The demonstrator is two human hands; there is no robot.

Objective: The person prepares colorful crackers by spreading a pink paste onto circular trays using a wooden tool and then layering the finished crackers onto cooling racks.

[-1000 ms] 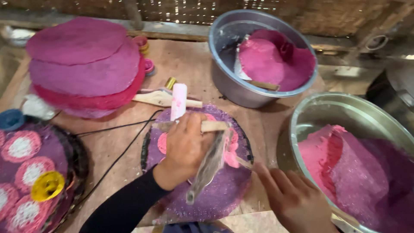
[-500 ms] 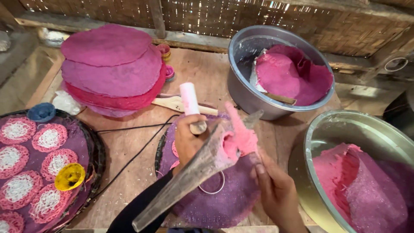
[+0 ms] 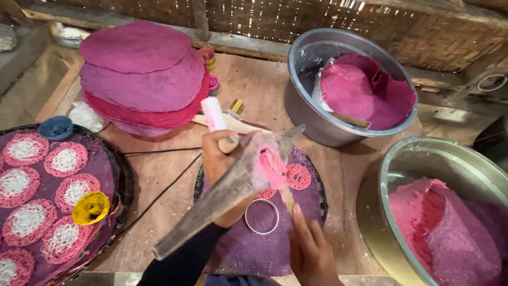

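Hands at work: left hand (image 3: 225,164) grips a pink roller (image 3: 214,115), half hidden by a grey paddle (image 3: 227,193); right hand (image 3: 312,254), cut off below, pinches its stick above a crowded tabletop (image 3: 254,90).

Head view, sole camera: I look steeply down from above wooden table (image 3: 248,85), facing woven wall (image 3: 328,18). Close range; left hand (image 3: 225,164) and right hand (image 3: 312,251) fill lower centre. Right edge crops metal basin (image 3: 402,175), probably half hidden. No second view shares scene.
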